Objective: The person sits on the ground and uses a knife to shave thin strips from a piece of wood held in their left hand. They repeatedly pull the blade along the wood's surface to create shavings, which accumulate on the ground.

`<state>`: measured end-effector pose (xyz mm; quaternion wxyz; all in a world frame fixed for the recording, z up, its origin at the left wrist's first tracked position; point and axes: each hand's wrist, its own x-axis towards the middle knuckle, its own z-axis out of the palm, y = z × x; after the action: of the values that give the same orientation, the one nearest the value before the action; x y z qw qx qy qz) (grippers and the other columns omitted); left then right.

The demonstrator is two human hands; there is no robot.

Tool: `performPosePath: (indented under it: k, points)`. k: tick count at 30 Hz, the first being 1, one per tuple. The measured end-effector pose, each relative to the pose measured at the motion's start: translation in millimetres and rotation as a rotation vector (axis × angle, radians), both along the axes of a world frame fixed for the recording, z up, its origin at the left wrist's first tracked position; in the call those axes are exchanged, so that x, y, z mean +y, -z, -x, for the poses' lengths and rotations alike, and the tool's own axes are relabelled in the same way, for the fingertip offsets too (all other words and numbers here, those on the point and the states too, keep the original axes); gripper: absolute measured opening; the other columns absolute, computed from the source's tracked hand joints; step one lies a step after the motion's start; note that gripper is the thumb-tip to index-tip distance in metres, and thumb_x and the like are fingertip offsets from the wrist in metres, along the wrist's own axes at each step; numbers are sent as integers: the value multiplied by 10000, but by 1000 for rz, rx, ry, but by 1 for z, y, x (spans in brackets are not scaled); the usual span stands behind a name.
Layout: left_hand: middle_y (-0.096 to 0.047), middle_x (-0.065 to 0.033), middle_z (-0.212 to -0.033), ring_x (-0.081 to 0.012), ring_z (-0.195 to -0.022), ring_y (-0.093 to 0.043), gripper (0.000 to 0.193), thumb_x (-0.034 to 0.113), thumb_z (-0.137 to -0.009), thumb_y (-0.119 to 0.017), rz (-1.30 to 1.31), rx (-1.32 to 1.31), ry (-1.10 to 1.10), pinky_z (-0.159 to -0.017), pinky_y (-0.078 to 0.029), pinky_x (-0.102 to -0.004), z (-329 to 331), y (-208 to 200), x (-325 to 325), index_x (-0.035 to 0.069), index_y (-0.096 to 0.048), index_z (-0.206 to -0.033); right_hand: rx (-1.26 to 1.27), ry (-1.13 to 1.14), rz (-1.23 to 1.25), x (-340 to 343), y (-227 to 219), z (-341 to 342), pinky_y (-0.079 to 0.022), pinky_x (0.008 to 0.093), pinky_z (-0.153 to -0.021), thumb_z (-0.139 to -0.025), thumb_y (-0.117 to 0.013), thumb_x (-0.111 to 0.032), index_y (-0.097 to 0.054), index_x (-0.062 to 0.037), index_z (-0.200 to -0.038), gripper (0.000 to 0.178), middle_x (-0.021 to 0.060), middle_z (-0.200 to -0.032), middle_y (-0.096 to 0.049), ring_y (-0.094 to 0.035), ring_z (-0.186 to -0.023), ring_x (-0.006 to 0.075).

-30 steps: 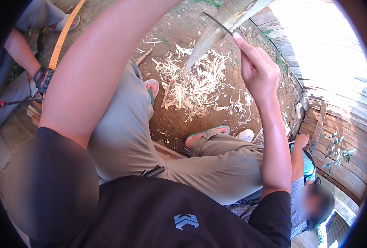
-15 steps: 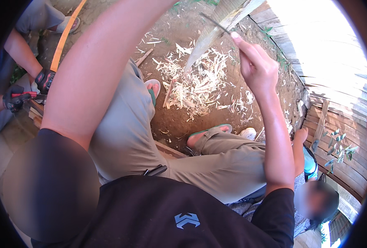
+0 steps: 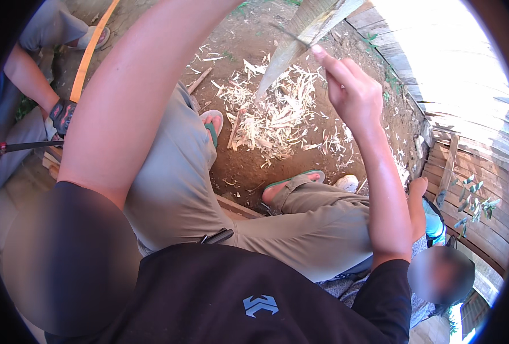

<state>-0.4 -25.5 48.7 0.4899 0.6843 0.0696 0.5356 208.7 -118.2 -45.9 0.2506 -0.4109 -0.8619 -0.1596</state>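
Note:
My right hand [image 3: 355, 94] is closed, pinching the end of a thin dark strip [image 3: 289, 34] like a narrow blade or rod; its exact kind does not show. The strip lies across the face of a pale wooden piece [image 3: 283, 57] that tapers to a point and comes down from the top edge. My left forearm [image 3: 145, 80] reaches up past the top edge, so that hand is out of sight. Below the wood's tip, a heap of curled wood shavings [image 3: 271, 126] covers the brown soil.
At left a co-worker's gloved hand [image 3: 63, 116] is near a long dark tool [image 3: 34, 145] and an orange strip [image 3: 86, 60]. Another person [image 3: 432, 229] is close by my right elbow. A plank wall [image 3: 472, 178] stands at right. A sandaled foot [image 3: 212, 126] is beside the shavings.
My right hand has shifted slightly left, and the dark strip with it, along the wood. The co-worker's red-handled tool has moved left, showing more of its dark length.

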Motion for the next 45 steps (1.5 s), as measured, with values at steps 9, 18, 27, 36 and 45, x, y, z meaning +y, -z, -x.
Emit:
performPosePath:
  k: [9, 18, 27, 36, 45]
  points:
    - [-659, -124, -1304, -213, -1222, -604, 549, 447, -1049, -513, -6, -7, -12, -1075, -446, -379, 0, -1, 1, 4, -617, -1356, 48, 6, 40, 0, 3, 1, -491, 318, -458, -882, -739, -101, -732, -366, -1246, 450, -30, -691, -587, -593, -540, 149]
    - [-634, -128, -1334, -221, -1258, -573, 541, 449, -1052, -507, 33, 40, -28, -1100, -417, -390, 9, -2, -3, 19, -613, -1362, 151, 23, 10, 0, -8, 6, -512, 330, -484, -909, -725, -105, -730, -343, -1261, 425, -7, -715, -626, -618, -559, 167]
    - [-641, -122, -1321, -216, -1249, -572, 533, 447, -1049, -513, 20, 7, -31, -1107, -409, -391, 3, 1, 0, 24, -623, -1352, 65, 24, 61, 1, 1, 4, -502, 320, -462, -915, -725, -136, -744, -345, -1224, 374, -17, -722, -628, -621, -550, 159]
    - [-657, -122, -1298, -207, -1208, -601, 545, 455, -1042, -521, -15, 54, -28, -1065, -450, -375, 1, -3, -1, 18, -625, -1350, -43, 12, 71, 0, 0, 6, -507, 307, -449, -916, -720, -140, -735, -350, -1229, 377, -33, -707, -618, -614, -537, 156]
    - [-671, -122, -1275, -202, -1203, -611, 544, 462, -1046, -514, 15, 58, 24, -1059, -460, -363, 1, -4, -5, 28, -625, -1354, 135, -12, -10, 3, 5, 4, -499, 326, -436, -945, -707, -167, -699, -374, -1274, 389, -16, -692, -609, -604, -519, 180]
